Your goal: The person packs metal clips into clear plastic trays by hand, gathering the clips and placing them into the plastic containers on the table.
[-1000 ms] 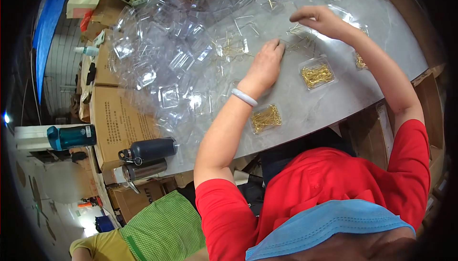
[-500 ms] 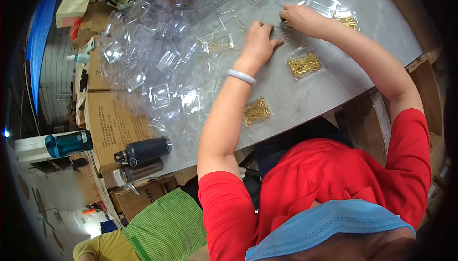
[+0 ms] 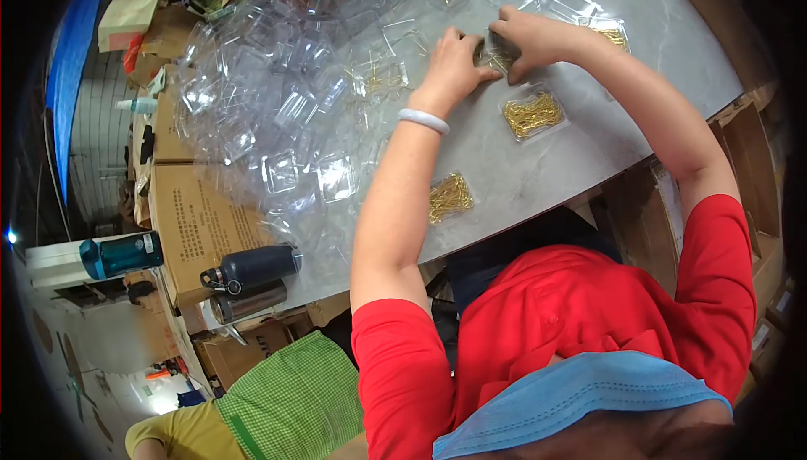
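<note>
My left hand (image 3: 455, 65), with a pale bangle on its wrist, and my right hand (image 3: 538, 39) meet near the far middle of the table. Between them is a small clear plastic case (image 3: 498, 60) with a few thin gold-coloured pins, gripped at its sides by the fingers and thumbs; the fingers partly hide it. Just below my right hand lies an open clear case filled with gold-coloured pins (image 3: 533, 115). Another bundle of gold-coloured pins (image 3: 451, 198) lies near the table's front edge. Beyond my right wrist is one more filled case (image 3: 614, 36).
A large heap of clear plastic cases (image 3: 277, 98) covers the table's left side. Loose pins (image 3: 376, 77) lie beside my left hand. A dark bottle (image 3: 256, 267) lies at the front left corner, near a cardboard box (image 3: 202, 224). A person in a green checked apron (image 3: 294, 397) is at lower left.
My right hand has turned, its thumb now coming down toward my left thumb. Both hands have closed in around the small case with pins. The filled cases stay in place.
</note>
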Demonstrator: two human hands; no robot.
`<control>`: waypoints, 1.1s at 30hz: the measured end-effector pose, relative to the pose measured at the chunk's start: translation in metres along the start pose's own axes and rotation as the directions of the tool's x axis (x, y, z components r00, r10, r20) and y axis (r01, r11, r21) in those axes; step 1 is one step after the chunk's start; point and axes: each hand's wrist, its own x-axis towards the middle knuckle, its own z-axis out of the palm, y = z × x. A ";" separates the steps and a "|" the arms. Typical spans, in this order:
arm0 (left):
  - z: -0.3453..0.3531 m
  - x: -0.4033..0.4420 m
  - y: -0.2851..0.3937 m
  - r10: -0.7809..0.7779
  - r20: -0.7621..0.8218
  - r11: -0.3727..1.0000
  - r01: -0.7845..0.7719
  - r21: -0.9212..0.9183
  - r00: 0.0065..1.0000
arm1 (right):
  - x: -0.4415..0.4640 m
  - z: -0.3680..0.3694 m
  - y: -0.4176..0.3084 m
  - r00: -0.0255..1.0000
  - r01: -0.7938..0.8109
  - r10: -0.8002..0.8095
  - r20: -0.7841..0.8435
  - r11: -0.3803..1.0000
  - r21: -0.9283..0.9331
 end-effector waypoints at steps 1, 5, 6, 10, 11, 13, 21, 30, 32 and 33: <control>0.001 0.003 -0.001 -0.027 0.019 1.000 0.027 -0.010 0.999 | 0.004 -0.001 -0.001 0.999 0.029 -0.030 0.021 0.999 0.021; -0.003 0.001 -0.005 -0.104 0.045 0.987 0.109 -0.116 0.994 | 0.018 -0.002 0.006 0.987 0.136 -0.147 0.071 0.981 0.137; -0.007 -0.003 -0.004 -0.117 0.041 0.979 0.122 -0.160 0.992 | 0.019 -0.002 0.006 0.982 0.158 -0.174 0.075 0.972 0.175; -0.018 -0.013 -0.004 -0.041 -0.048 0.999 0.040 -0.006 0.998 | 0.009 -0.015 0.008 0.996 0.081 -0.084 0.015 0.986 0.147; -0.016 -0.010 -0.007 0.000 -0.068 0.999 0.003 0.041 0.998 | 0.005 -0.017 0.005 0.998 0.053 -0.054 0.010 0.994 0.101; -0.012 -0.005 -0.010 0.072 -0.060 0.991 -0.065 0.119 0.996 | 0.004 -0.010 0.006 0.998 0.052 -0.052 -0.026 0.999 0.008; -0.008 0.001 0.002 -0.084 0.054 0.996 0.082 0.038 0.995 | 0.011 0.003 -0.004 0.991 0.131 -0.131 -0.006 0.984 0.118; -0.006 -0.015 0.004 0.016 -0.065 0.999 -0.013 0.040 0.998 | 0.003 0.005 -0.027 0.970 0.205 -0.220 -0.105 0.969 -0.139; -0.008 -0.016 0.008 -0.017 -0.052 1.000 0.017 0.007 0.998 | 0.011 0.010 -0.031 0.983 0.149 -0.166 -0.082 0.972 -0.182; -0.009 -0.017 0.008 -0.031 -0.041 0.999 0.031 -0.010 0.999 | 0.013 0.011 -0.033 0.983 0.144 -0.164 -0.087 0.970 -0.196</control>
